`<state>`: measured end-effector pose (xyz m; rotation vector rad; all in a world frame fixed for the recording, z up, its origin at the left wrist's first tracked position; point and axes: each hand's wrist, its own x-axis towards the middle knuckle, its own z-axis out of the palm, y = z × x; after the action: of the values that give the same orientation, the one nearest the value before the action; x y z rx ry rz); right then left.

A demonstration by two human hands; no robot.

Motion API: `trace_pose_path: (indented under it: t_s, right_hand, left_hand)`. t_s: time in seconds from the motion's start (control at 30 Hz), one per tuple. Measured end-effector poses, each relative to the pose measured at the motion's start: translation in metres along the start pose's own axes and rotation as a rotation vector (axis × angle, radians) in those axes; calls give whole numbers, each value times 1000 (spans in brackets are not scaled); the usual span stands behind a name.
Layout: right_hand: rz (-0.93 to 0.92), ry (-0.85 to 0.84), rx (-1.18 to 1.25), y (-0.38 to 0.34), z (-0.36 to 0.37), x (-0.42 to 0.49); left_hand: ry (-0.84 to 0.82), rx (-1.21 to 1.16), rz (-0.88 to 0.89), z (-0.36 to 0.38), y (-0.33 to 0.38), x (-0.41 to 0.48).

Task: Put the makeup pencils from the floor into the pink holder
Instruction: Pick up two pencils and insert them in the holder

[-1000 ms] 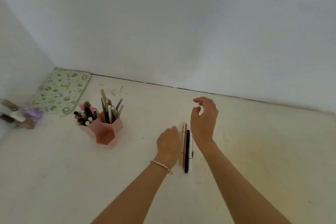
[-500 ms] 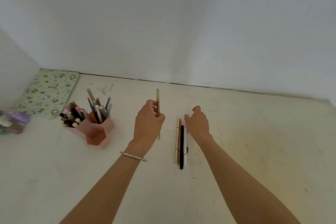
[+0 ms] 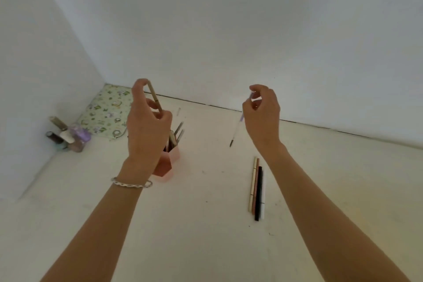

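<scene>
My left hand (image 3: 146,128) grips a tan makeup pencil (image 3: 153,98), held tilted right above the pink holder (image 3: 168,162), which my hand partly hides. Several pencils stick out of the holder. My right hand (image 3: 263,114) pinches a thin lilac-and-white pencil (image 3: 239,123) with a dark brush tip, hanging down in the air. On the floor below my right wrist lie several pencils side by side (image 3: 257,190): cream, brown, black and white.
A green patterned pad (image 3: 105,112) leans in the far left corner. A cluster of small bottles (image 3: 67,136) stands beside it against the left wall. A small pale object (image 3: 178,111) lies on the floor behind the holder.
My left hand carried the tan pencil left to above the holder. My right hand picked a thin lilac pencil from the row on the floor and lifted it.
</scene>
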<state>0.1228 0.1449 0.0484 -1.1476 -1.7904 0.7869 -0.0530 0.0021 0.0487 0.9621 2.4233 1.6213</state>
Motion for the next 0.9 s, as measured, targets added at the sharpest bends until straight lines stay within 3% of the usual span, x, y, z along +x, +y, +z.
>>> trace_pose_path:
  t_s: [0.2, 0.37, 0.53, 0.77, 0.9]
  right_hand:
    - [-44, -2, 216, -39, 20, -27]
    - [-34, -37, 264, -40, 27, -45]
    - [-130, -33, 273, -46, 48, -60]
    - [-286, -146, 87, -25, 91, -91]
    - [-507, -186, -176, -9, 100, -102]
  left_hand:
    - [-37, 328, 175, 3, -24, -8]
    - [12, 797, 331, 3, -41, -13]
    - [159, 666, 309, -14, -33, -8]
    - [77, 496, 284, -27, -11, -14]
    - [63, 454, 269, -19, -8, -28]
